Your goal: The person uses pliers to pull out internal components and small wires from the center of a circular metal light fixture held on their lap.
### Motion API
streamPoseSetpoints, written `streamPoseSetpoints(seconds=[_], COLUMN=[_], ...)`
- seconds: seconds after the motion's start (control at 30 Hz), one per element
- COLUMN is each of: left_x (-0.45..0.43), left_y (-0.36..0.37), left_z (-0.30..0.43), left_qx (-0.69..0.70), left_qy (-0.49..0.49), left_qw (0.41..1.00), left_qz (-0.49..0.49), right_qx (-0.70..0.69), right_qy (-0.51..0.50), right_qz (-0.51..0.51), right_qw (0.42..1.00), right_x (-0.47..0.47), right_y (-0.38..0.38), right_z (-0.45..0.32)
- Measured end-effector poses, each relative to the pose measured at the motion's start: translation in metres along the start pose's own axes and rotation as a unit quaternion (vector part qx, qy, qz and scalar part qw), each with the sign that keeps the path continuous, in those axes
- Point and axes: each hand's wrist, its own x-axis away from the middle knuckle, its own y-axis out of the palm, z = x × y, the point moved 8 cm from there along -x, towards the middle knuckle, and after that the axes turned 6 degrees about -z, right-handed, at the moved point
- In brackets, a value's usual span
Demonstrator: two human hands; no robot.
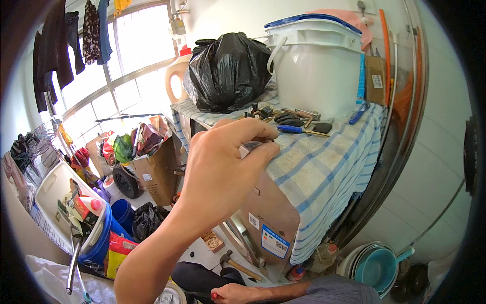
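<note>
My left hand (pixel 231 163) is raised before the side of a washing machine (pixel 265 212), its thumb and forefinger pinched on a small dark thing, too small to name. Low in the picture, my right hand (pixel 233 293) is closed around a red handle (pixel 215 295); the rest of that tool is hidden. A blue-and-white checked cloth (pixel 300 167) covers the machine's top. Beyond my left fingertips, a blue-handled tool (pixel 290 129), black-handled tools (pixel 290 119) and small metal parts lie on the cloth. A claw hammer (pixel 243 268) with a wooden handle rests on the floor.
A black plastic bag (pixel 229 72) and a white lidded bucket (pixel 319 64) stand on the machine. Stacked basins with a teal dipper (pixel 376 268) are at lower right. Cardboard boxes (pixel 155 178), a blue bucket (pixel 122 212) and a white bin (pixel 51 190) fill the left side.
</note>
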Motion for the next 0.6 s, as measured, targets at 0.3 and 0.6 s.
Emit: streamPoseSetpoints(seconds=[0.3, 0.6], left_x=[0.014, 0.128], left_y=[-0.002, -0.065], left_z=[-0.009, -0.043], left_qx=[0.018, -0.339], left_qy=[0.049, 0.128], left_qw=[0.994, 0.914], left_qz=[0.093, 0.181], right_qx=[0.051, -0.057], right_qy=[-0.006, 0.103], right_qz=[-0.022, -0.071], right_qw=[0.998, 0.991], right_x=[0.008, 0.003], right_y=[0.018, -0.006], right_z=[0.005, -0.002])
